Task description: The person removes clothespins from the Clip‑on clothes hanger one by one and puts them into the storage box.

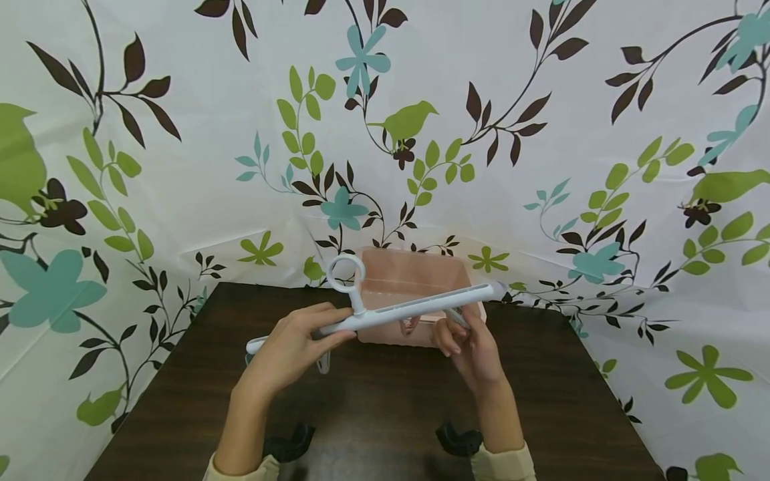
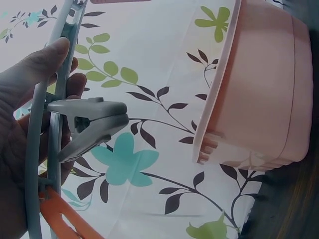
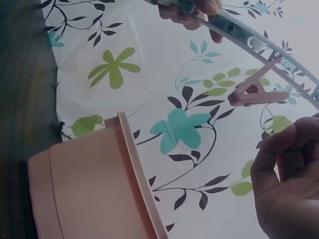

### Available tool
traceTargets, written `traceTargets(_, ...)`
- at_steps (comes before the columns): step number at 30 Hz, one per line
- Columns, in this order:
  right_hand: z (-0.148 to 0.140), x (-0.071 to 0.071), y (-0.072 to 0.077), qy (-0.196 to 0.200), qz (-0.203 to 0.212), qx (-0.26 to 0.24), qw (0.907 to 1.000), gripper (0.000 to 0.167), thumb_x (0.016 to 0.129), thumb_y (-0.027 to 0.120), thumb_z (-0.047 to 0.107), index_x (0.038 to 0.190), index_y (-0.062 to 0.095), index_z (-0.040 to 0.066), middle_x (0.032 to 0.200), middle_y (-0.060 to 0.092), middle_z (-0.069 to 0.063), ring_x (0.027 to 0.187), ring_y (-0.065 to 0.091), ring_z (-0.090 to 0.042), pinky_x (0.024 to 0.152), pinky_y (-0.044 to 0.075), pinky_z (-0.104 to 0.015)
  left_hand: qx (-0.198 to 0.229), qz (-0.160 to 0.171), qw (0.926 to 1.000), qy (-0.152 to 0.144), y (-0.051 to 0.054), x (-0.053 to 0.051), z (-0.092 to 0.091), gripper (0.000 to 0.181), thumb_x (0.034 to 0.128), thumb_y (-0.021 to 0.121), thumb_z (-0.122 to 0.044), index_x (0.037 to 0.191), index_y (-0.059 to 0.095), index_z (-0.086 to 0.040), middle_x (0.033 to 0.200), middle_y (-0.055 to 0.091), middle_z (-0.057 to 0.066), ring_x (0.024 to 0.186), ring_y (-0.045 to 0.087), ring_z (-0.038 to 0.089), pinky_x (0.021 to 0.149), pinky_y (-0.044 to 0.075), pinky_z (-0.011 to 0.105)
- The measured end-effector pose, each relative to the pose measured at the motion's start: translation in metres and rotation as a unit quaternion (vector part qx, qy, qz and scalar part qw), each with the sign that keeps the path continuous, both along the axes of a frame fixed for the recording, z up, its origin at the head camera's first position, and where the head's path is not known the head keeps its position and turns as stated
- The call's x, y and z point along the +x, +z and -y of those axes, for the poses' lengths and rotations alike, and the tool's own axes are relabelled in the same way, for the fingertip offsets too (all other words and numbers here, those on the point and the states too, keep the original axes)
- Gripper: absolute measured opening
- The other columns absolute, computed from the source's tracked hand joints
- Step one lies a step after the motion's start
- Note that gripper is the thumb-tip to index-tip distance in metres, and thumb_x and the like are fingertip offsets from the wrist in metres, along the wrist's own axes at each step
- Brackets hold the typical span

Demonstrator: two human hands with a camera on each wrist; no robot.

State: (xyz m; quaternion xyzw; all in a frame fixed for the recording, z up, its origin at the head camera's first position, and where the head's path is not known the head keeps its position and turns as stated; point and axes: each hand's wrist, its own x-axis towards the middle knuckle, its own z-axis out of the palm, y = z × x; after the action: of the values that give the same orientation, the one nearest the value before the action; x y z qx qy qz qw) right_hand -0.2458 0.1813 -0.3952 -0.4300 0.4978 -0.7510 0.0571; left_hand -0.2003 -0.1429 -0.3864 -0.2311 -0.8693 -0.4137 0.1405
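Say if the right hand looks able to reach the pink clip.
Probably yes: the right hand, though seemingly pinching a gray clip, is near the pink clip with nothing visible between.

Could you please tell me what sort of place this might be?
It is probably a screened-off tabletop workspace, home or studio unclear: a dark table edged by leaf-and-bird patterned sheeting, with a pink bin and a handheld clip hanger.

Clip hanger (image 1: 409,309) before the bin (image 1: 415,275) on the table (image 1: 373,407)
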Motion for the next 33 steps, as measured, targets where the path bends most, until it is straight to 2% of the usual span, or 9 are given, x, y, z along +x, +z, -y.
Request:
traceTargets(9, 0.009, 0.001, -0.004, 0.018, 0.040, -0.029, 0.9986, 0.045, 0.118, 0.001, 0.020, 0.079, 0.022, 0.012, 0.061, 0.028, -0.002, 0.054, 0.027, -0.021, 0.059, 0.022, -0.038, 0.001, -0.008, 0.9999, 0.009, -0.001, 0.000, 0.001, 0.036, 0.0986, 0.080, -0.035, 0.134, 0.077, -0.025, 0.102, 0.069, -0.017, 0.083, 0.057, 0.005, 0.070, 0.050, 0.026)
traceTargets(16, 0.011, 0.004, -0.005, 0.062, 0.057, -0.049, 0.9953, 0.046, 0.119, 0.002, 0.025, 0.080, 0.023, 0.011, 0.063, 0.029, -0.003, 0.056, 0.026, -0.022, 0.066, 0.020, -0.040, 0.016, 0.005, 0.9998, 0.005, 0.001, 0.001, 0.000, 0.039, 0.0973, 0.082, -0.031, 0.135, 0.077, -0.022, 0.109, 0.071, -0.010, 0.083, 0.059, 0.006, 0.070, 0.053, 0.025)
traceTargets(23, 0.012, 0.005, -0.003, 0.049, 0.073, -0.041, 0.9953, 0.048, 0.119, 0.003, 0.025, 0.079, 0.023, 0.010, 0.063, 0.029, -0.003, 0.057, 0.026, -0.022, 0.068, 0.022, -0.040, 0.008, 0.006, 0.9997, 0.023, 0.002, 0.003, 0.001, 0.039, 0.0971, 0.082, -0.033, 0.135, 0.077, -0.023, 0.109, 0.071, -0.010, 0.084, 0.060, 0.005, 0.070, 0.053, 0.026)
traceTargets(27, 0.012, 0.006, -0.002, 0.058, 0.092, -0.049, 0.9929, 0.050, 0.120, 0.004, 0.027, 0.078, 0.026, 0.010, 0.064, 0.029, -0.004, 0.058, 0.025, -0.023, 0.070, 0.022, -0.040, 0.010, -0.010, 0.9996, 0.023, 0.000, 0.002, 0.000, 0.038, 0.0973, 0.082, -0.032, 0.134, 0.077, -0.023, 0.110, 0.071, -0.010, 0.083, 0.059, 0.005, 0.069, 0.053, 0.025)
traceTargets(33, 0.011, 0.008, -0.001, 0.080, 0.117, -0.062, 0.9879, 0.057, 0.118, -0.004, 0.030, 0.080, 0.033, 0.010, 0.066, 0.032, -0.003, 0.058, 0.025, -0.023, 0.072, 0.020, -0.040, 0.014, -0.063, 0.9975, 0.026, 0.000, -0.001, -0.001, 0.036, 0.0958, 0.084, -0.026, 0.131, 0.078, -0.022, 0.111, 0.073, -0.009, 0.086, 0.061, 0.008, 0.074, 0.054, 0.029)
